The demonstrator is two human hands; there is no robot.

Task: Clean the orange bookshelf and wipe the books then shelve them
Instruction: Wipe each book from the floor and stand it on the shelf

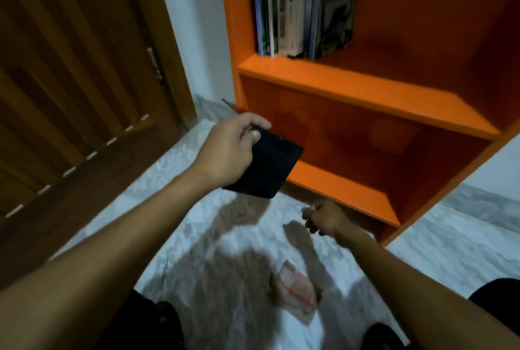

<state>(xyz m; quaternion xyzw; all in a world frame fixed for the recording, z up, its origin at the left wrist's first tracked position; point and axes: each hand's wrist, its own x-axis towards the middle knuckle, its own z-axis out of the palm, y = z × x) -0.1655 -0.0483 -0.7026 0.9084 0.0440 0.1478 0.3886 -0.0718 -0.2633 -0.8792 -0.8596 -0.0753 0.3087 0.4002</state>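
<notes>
A black cloth, folded into a flat, roughly square pad with a fine matte weave, hangs from the left hand just in front of the bookshelf's bottom compartment. The thumb lies on the near face of the cloth's top corner and the fingers curl over the far side, so the cloth is pinched at that corner while the rest of it droops free below the palm, its lower edge above the floor.

The orange bookshelf stands behind it, smooth painted boards with square edges; the lower compartment shows faint darker smudges on its back panel. On the shelf above, a row of books stands upright against the left wall, thin glossy spines beside one thicker volume with a dark patterned cover.

The right hand hovers low near the bottom front edge of the bookshelf, its fingers loosely curled with nothing in them, well apart from the cloth.

The floor is pale marbled stone, blurred. A flat reddish and white paper item lies on it between the forearms. To the left stands a brown wooden door with vertical slats, and a white wall fills the gap between door and bookshelf
</notes>
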